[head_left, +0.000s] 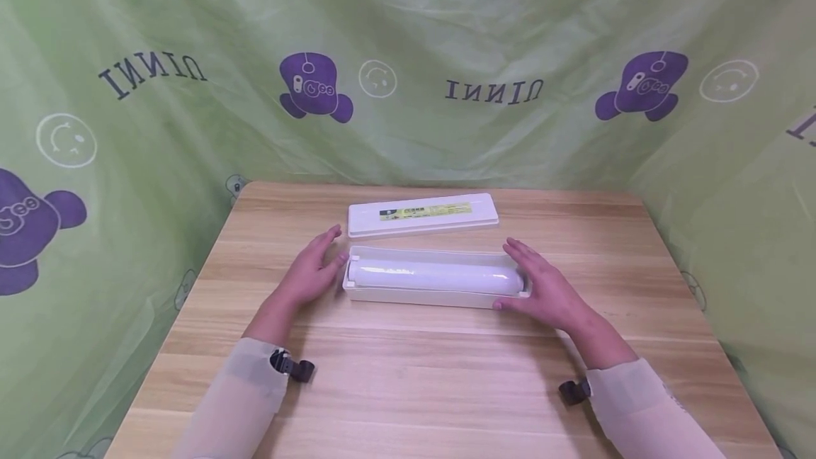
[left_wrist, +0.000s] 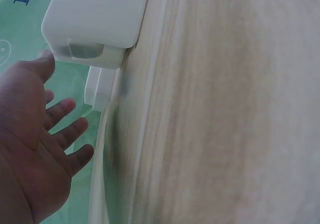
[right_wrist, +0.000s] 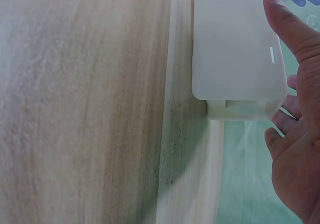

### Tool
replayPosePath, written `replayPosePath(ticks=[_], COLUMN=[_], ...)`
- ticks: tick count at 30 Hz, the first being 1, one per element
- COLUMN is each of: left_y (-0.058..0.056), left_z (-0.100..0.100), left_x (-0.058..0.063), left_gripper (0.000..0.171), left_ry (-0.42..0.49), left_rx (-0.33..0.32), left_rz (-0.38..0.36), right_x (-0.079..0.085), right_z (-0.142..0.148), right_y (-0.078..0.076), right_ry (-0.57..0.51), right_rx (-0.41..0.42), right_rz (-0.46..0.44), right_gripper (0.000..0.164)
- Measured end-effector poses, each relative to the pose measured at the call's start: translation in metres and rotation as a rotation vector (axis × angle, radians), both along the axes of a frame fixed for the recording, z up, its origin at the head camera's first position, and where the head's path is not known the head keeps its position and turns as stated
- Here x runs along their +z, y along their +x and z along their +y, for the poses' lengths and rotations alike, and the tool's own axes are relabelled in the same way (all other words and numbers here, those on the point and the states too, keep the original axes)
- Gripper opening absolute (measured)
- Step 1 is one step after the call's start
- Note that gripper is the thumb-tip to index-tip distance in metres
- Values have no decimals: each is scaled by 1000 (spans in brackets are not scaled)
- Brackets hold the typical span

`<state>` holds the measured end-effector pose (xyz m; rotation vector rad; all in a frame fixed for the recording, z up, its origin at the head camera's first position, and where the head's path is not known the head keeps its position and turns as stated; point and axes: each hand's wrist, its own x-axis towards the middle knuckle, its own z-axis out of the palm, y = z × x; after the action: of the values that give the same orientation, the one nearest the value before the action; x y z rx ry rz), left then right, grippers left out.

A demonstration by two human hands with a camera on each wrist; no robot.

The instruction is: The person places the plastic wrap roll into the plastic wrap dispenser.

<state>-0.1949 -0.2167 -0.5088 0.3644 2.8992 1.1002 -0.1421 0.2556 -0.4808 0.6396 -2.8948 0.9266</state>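
A long white box [head_left: 421, 297] lies lidless on the table, with a roll of clear film [head_left: 433, 276] inside it. Behind it lies its white lid [head_left: 484, 215], which bears a yellow-green label. At the box's left end is my left hand [head_left: 310, 271], fingers spread and thumb tip close to the corner; whether it touches I cannot tell. My right hand [head_left: 548, 294] spans the right end, its thumb by the front wall and its fingers toward the back. In the right wrist view that thumb [right_wrist: 290, 27] lies extended along the box edge [right_wrist: 240, 44].
The wooden table [head_left: 408, 381] has a green printed curtain [head_left: 408, 140] around its back and sides. A black wrist camera [head_left: 302, 371] sits at the left sleeve, and another black camera [head_left: 574, 392] at the right sleeve.
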Motion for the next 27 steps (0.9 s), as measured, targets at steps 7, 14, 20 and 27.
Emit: replayPosePath(ticks=[7, 14, 20, 27], left_y=[-9, -15, -24, -32], left_z=[-2, -3, -4, -3], left_x=[1, 2, -2, -4], left_gripper=[63, 71, 76, 80], left_ry=[-38, -70, -81, -91], left_rx=[-1, -1, 1, -7], left_rz=[46, 71, 71, 83], right_x=[-2, -4, -7, -7], right_z=[1, 1, 1, 1], right_y=[-1, 0, 0, 0], right_ry=[7, 9, 5, -3], right_rx=[0, 6, 3, -3], right_rz=[-6, -17, -35, -25], right_gripper=[113, 114, 114, 116])
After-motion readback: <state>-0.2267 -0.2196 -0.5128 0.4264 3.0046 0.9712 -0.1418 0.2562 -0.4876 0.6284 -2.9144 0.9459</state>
